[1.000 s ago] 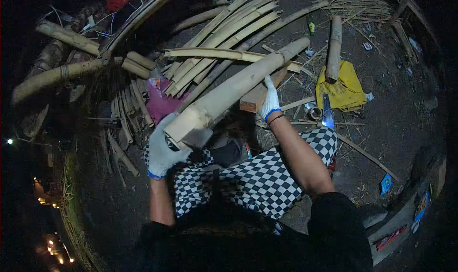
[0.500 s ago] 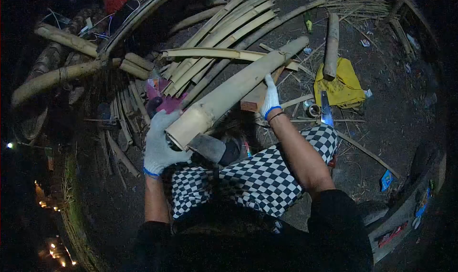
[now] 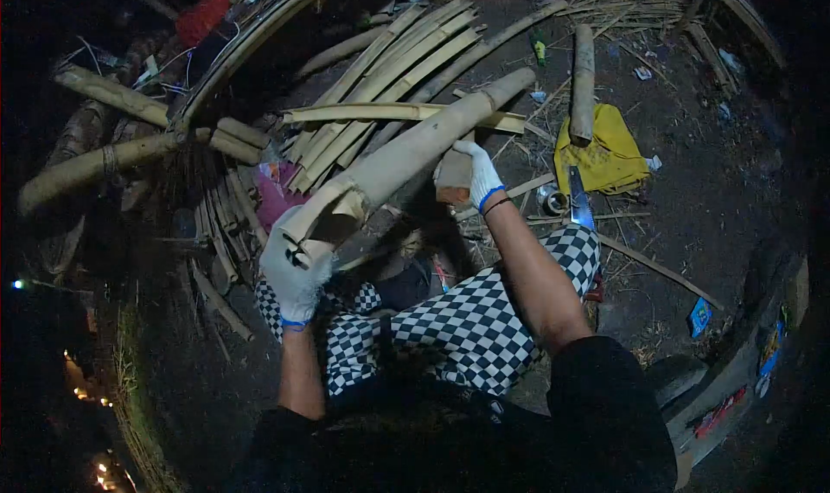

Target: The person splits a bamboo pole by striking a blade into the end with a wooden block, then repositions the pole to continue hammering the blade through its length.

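Note:
A thick bamboo pole (image 3: 424, 147) lies slantwise before me, its near end low on the left. My left hand (image 3: 294, 272), in a white work glove, is closed around that near end. A dark opening shows in the pole's side close to this hand. My right hand (image 3: 482, 175), gloved too, has its fingers bent over a wooden block (image 3: 455, 171) under the pole's right side. Part of the block is hidden by the pole.
Split bamboo strips (image 3: 389, 78) are stacked behind the pole. At right are a yellow sack (image 3: 609, 160), a bamboo piece (image 3: 584, 82) lying across it, and a saw (image 3: 578, 201) by my knee. Thicker bamboo poles (image 3: 104, 157) lie at left.
The bamboo pole has turned, so an opening in its side now shows. The broad grey blade at its near end is no longer visible. My right fingers have bent over the block.

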`<state>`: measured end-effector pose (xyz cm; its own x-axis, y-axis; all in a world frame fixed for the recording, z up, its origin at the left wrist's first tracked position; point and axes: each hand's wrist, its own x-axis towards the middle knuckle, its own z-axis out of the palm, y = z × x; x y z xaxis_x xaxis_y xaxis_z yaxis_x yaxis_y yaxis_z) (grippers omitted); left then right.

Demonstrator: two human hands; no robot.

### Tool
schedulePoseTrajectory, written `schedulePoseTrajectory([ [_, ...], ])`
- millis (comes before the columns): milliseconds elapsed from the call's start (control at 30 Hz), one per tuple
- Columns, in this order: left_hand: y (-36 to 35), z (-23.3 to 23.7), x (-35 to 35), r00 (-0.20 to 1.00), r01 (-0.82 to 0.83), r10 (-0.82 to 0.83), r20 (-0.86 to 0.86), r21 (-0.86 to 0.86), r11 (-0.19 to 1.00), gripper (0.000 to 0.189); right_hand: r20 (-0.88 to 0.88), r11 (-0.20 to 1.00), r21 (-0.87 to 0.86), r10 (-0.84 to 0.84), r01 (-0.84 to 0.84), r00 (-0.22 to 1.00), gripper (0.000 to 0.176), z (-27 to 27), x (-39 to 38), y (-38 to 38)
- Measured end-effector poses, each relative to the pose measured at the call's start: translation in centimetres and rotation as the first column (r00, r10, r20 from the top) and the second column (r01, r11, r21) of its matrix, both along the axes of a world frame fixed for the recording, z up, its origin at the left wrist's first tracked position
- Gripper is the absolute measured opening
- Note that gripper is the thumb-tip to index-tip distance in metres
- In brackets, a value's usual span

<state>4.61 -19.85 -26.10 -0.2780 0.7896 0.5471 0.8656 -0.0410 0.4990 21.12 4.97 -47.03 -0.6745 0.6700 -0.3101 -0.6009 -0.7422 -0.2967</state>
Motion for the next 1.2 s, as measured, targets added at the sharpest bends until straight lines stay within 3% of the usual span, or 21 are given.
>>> schedulePoseTrajectory([
  [33,0.3,0.3,-0.1,1.0,-0.02,0.02,0.003,0.02,1.0,0.053,0.017,0.996,0.011,0.089,-0.089,0.996,0.027,0.1,0.3,0.4],
  [100,1.0,0.0,-0.9,0.991,-0.13,0.131,-0.014,0.057,0.99,0.057,0.079,0.996,0.027,0.084,-0.087,0.993,0.025,0.2,0.7,0.5],
  [200,1.3,0.8,-1.8,0.986,-0.154,0.158,-0.043,0.084,0.984,0.058,0.197,0.997,0.048,0.056,-0.067,0.979,0.025,2.3,1.9,0.3],
  [333,0.2,2.7,-0.7,0.979,-0.14,0.153,-0.138,0.097,0.985,0.049,0.267,0.991,0.089,0.07,-0.097,0.961,0.027,4.8,2.6,0.8],
  [400,-0.5,4.0,0.3,0.97,-0.151,0.165,-0.181,0.091,0.984,0.048,0.382,0.978,0.192,0.001,-0.08,0.924,0.028,6.1,2.8,0.1],
  [433,-0.6,5.1,1.1,0.966,-0.131,0.154,-0.209,0.12,0.984,0.047,0.31,0.97,0.181,0.103,-0.165,0.945,0.029,5.7,2.7,0.3],
  [500,-1.3,7.0,2.5,0.942,-0.086,0.131,-0.309,0.156,0.984,0.047,0.349,0.961,0.213,0.093,-0.175,0.932,0.029,6.0,2.3,0.2],
  [600,-1.6,10.8,4.2,0.941,-0.08,0.127,-0.314,0.158,0.984,0.046,0.377,0.933,0.304,0.067,-0.191,0.924,0.035,6.4,2.1,0.2],
  [667,0.6,13.6,5.4,0.951,-0.056,0.118,-0.287,0.214,0.975,0.049,0.406,0.905,0.372,0.039,-0.204,0.913,0.042,6.4,1.8,-0.2],
  [733,3.5,16.6,6.0,0.97,-0.097,0.129,-0.206,0.16,0.982,0.049,0.543,0.861,0.436,-0.021,-0.261,0.839,0.044,6.0,1.3,-0.1],
  [800,7.4,18.5,4.0,0.953,-0.044,0.047,-0.301,0.017,0.999,0.053,0.652,0.832,0.466,-0.094,-0.3,0.753,0.046,6.6,1.3,-1.2],
  [900,12.2,21.5,3.5,0.95,-0.023,0.043,-0.31,0.069,0.997,0.057,0.495,0.914,0.354,-0.002,-0.2,0.869,0.048,2.3,-0.6,-0.7],
  [967,14.7,23.6,2.4,0.853,0.108,-0.12,-0.508,-0.053,0.993,0.063,0.542,0.932,0.299,0.012,-0.207,0.84,0.049,2.7,-0.2,-1.1],
  [1000,15.8,24.6,1.6,0.853,0.106,-0.108,-0.51,-0.033,0.994,0.063,0.621,0.932,0.3,-0.031,-0.201,0.783,0.051,1.5,-0.7,-0.5],
  [1067,17.8,26.2,0.3,0.732,0.071,-0.119,-0.671,-0.098,0.993,0.072,0.638,0.916,0.37,-0.13,-0.154,0.759,0.051,5.7,1.1,-2.6],
  [1100,19.0,27.7,-0.7,0.724,-0.053,-0.123,-0.679,-0.233,0.971,0.077,0.672,0.885,0.437,-0.203,-0.161,0.712,0.049,4.9,1.0,-2.3],
  [1167,21.4,28.9,-3.3,0.72,0.006,-0.164,-0.674,-0.231,0.973,0.079,0.734,0.744,0.612,-0.41,-0.268,0.541,0.044,5.0,1.8,-2.0],
  [1200,22.6,28.9,-4.8,0.713,0.055,-0.214,-0.668,-0.251,0.966,0.081,0.716,0.758,0.623,-0.454,-0.191,0.531,0.041,5.9,2.1,-2.7],
])
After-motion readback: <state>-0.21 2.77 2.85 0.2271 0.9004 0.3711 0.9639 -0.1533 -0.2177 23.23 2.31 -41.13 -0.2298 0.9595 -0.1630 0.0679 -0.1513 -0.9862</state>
